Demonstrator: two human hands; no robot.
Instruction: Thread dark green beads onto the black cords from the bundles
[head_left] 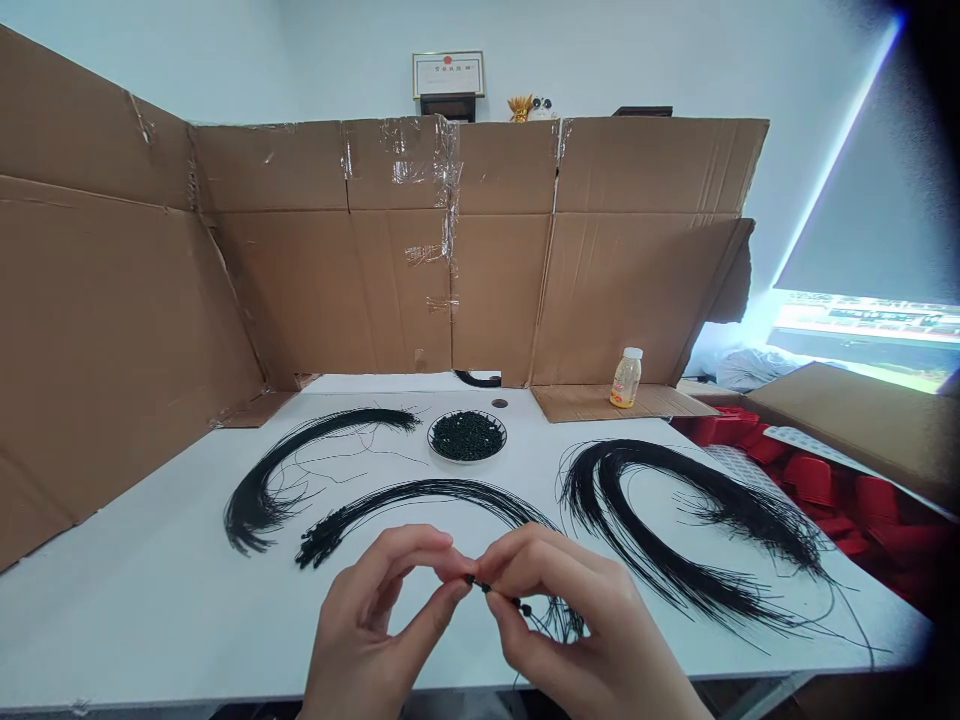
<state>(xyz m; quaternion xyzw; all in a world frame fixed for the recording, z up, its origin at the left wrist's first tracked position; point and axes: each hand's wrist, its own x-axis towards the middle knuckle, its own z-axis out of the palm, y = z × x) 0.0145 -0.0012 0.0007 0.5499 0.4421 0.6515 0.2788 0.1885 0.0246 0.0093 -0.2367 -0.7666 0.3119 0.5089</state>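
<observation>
Fingers (439,612) of left hand (361,640) and right hand (616,625) | pinching knobbed black strand (486,588) | likely light, limp, slick | best held beside its knobs (526,610)

- Near side of the dish (467,460): the middle bundle (442,488) arcs across, left hand (360,640) and right hand (600,600) nearer still; a hand can pass over the strands.
- Left of the dish: the left bundle (277,458) bars the way.
- Right of the dish: an open lane, up to the right bundle (660,558).
- Behind the dish: cardboard (495,290) stands across, a bottle (626,380) to its right.
- Above the dish: open.
</observation>
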